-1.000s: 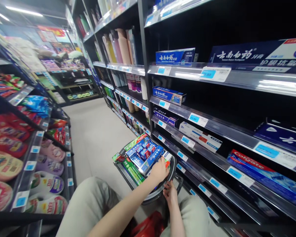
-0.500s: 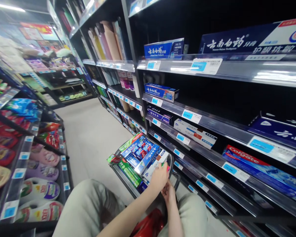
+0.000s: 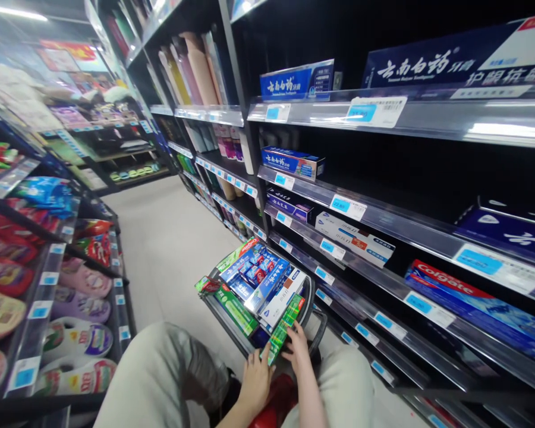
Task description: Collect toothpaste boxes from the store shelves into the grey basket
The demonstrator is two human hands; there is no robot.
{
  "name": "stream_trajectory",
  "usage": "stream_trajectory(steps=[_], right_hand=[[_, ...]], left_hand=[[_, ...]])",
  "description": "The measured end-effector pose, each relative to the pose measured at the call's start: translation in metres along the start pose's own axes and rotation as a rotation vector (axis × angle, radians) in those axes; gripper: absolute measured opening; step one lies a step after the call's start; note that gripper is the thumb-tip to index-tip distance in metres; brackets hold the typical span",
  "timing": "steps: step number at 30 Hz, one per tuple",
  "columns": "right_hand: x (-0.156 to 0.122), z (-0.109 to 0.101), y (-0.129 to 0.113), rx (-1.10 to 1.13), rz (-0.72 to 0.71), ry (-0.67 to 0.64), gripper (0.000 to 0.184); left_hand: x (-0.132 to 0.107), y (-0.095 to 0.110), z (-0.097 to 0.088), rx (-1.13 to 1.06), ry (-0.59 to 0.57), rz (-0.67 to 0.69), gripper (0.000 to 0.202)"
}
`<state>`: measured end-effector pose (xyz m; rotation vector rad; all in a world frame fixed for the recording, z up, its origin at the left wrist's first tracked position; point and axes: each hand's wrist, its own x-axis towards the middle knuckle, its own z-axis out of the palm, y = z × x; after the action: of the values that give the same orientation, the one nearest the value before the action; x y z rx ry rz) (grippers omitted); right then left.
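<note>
Gripping green box (image 3: 282, 334): left hand (image 3: 255, 378) at near end, right hand (image 3: 298, 346) along side
White box (image 3: 283, 301): beyond left hand, newly uncovered

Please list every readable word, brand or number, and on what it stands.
"云南白药牙膏": blue box, smaller blue box, large dark-blue box
"护龈抗敏": same large box
"Colgate": red-and-blue shelf box; basket's far box
"22.80": shelf price tag
"云南": rightmost dark box
Too small or blurred: other tags, slippers, nearest green box, the rest.
</note>
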<state>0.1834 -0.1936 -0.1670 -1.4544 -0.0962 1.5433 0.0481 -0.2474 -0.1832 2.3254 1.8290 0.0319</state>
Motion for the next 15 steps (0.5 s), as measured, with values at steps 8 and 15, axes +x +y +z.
stream_trajectory(steps=[8,15], right_hand=[[0.003,0.01,0.007,0.031,-0.031,-0.026,0.075],[0.012,0.01,0.008,0.05,-0.041,0.013,0.058]], left_hand=[[0.027,-0.013,-0.005,-0.031,-0.067,0.056,0.053],[0.037,-0.003,-0.013,-0.046,-0.069,0.009,0.051]])
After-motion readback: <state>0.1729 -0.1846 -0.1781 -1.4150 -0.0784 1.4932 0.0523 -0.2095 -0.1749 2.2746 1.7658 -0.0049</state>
